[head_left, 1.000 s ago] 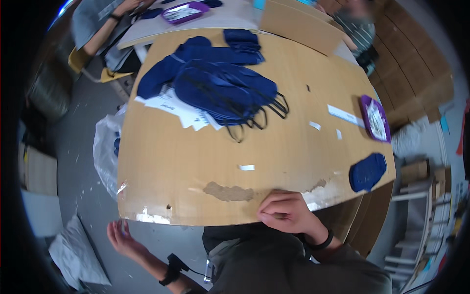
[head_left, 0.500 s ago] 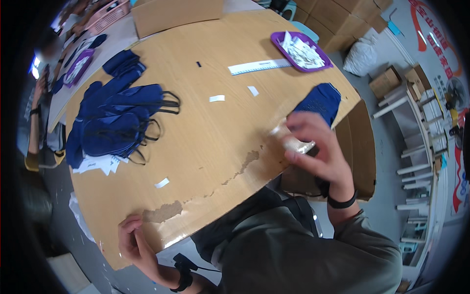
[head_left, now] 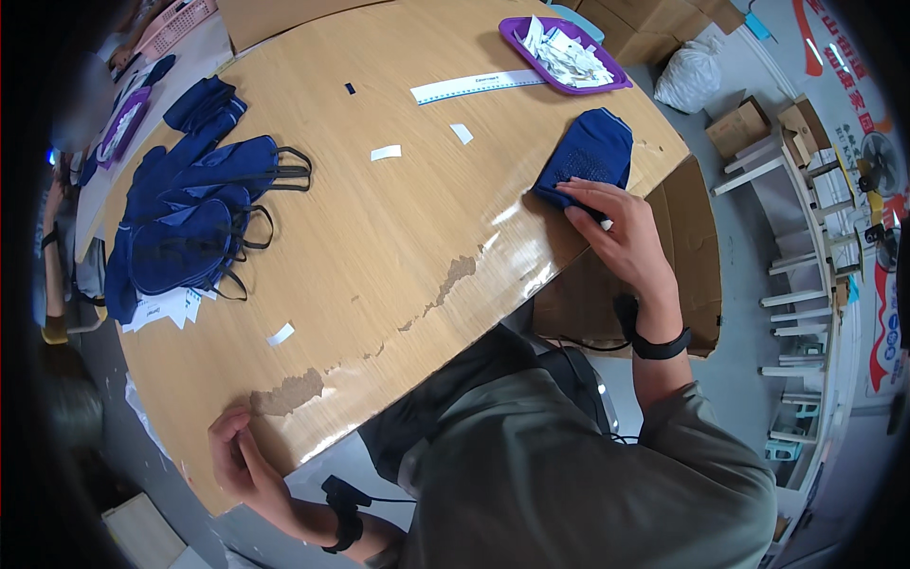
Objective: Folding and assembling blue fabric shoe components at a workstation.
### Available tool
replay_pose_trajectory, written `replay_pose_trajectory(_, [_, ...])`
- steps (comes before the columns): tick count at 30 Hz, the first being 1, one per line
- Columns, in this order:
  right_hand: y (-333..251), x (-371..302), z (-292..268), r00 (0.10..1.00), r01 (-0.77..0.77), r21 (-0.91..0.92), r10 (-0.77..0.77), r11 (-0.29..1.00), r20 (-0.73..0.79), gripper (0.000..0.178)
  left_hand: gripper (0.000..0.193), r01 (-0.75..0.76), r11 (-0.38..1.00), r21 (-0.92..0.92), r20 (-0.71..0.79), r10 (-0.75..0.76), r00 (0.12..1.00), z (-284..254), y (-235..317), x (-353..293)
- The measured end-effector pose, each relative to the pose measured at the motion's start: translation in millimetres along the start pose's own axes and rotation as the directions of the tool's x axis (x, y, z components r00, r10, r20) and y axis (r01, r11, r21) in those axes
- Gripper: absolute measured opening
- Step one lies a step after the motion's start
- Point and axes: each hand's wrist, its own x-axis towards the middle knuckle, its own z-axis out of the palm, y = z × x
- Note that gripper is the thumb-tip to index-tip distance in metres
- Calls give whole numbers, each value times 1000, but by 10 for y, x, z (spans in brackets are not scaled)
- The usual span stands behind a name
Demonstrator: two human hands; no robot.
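Observation:
My right hand [head_left: 618, 235] lies at the right edge of the round wooden table [head_left: 398, 237], fingertips pressing on a folded dark blue cloth piece [head_left: 586, 155]. A black band sits on that wrist. My left hand [head_left: 237, 455] grips the table's near-left edge, beside a worn patch of the veneer, and holds nothing else. A pile of dark blue cloth bags with black straps [head_left: 194, 218] lies at the far left of the table, out of reach of both hands.
A purple tray [head_left: 564, 52] of paper slips stands at the far right, a white ruler [head_left: 469, 85] beside it. Small white labels [head_left: 384, 152] are scattered about. Flat cardboard [head_left: 682, 256] and boxes stand on the floor to the right. Another person sits at the far left.
My right hand has reached out from the table's edge to the blue cloth piece and now rests on it. The view has swung left to right; my left hand stays on the edge.

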Motion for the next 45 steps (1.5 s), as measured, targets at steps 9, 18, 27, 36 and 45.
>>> replay_pose_trajectory(9, [77,18,42,998,-5,185,-6,983,62,28,10,3,1000,5,67,-3,998,-36,18,-20])
replay_pose_trajectory(18, [-13,36,192,978,-124,268,164,955,-131,22,11,-20,999,41,65,18,998,-27,65,-19])
replay_pose_trajectory(27, [-166,-156,193,965,-166,194,200,967,-173,25,18,-57,997,52,77,52,996,-10,31,18])
replay_pose_trajectory(36, [-248,-219,213,994,58,-17,-57,998,92,45,24,-132,985,111,70,125,990,-30,23,-11])
replay_pose_trajectory(45, [-107,-176,362,987,78,31,-73,996,-141,29,23,-151,980,132,84,141,986,-3,82,17])
